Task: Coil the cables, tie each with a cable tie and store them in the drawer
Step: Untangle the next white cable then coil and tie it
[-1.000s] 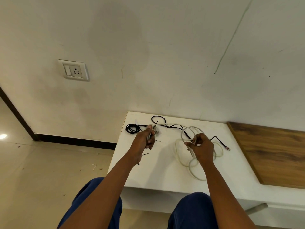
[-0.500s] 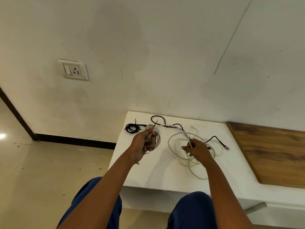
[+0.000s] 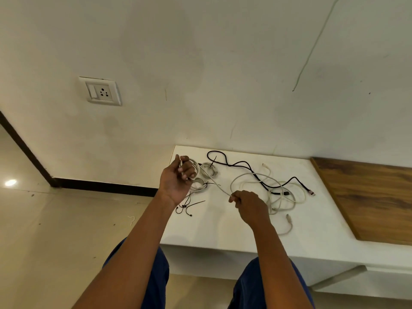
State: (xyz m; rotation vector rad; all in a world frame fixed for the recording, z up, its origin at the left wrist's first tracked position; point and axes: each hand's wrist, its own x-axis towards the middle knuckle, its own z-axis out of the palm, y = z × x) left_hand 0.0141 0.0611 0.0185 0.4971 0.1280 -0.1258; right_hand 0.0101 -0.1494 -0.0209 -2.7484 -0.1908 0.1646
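My left hand [image 3: 177, 181] is raised over the white table's [image 3: 223, 224] left end and grips a small coil of the white cable [image 3: 247, 176]. The cable runs taut from that coil down to my right hand [image 3: 248, 205], which pinches it; the loose remainder lies in loops at the right. Two coiled, tied white cables [image 3: 208, 169] lie just behind the left hand. A loose black cable [image 3: 240, 163] with a red-tipped plug snakes across the back of the table. Several black cable ties [image 3: 189, 206] lie below my left hand.
The white wall rises directly behind the table, with a socket plate [image 3: 101, 92] at the left. A wooden panel [image 3: 367, 201] adjoins the table on the right. Tiled floor [image 3: 44, 230] lies to the left. My blue-clad knees are under the front edge.
My left hand has lifted up and left with a coil of white cable. My right hand slid down and left along the cable, pulling it taut. The black coil behind the left hand is now hidden.
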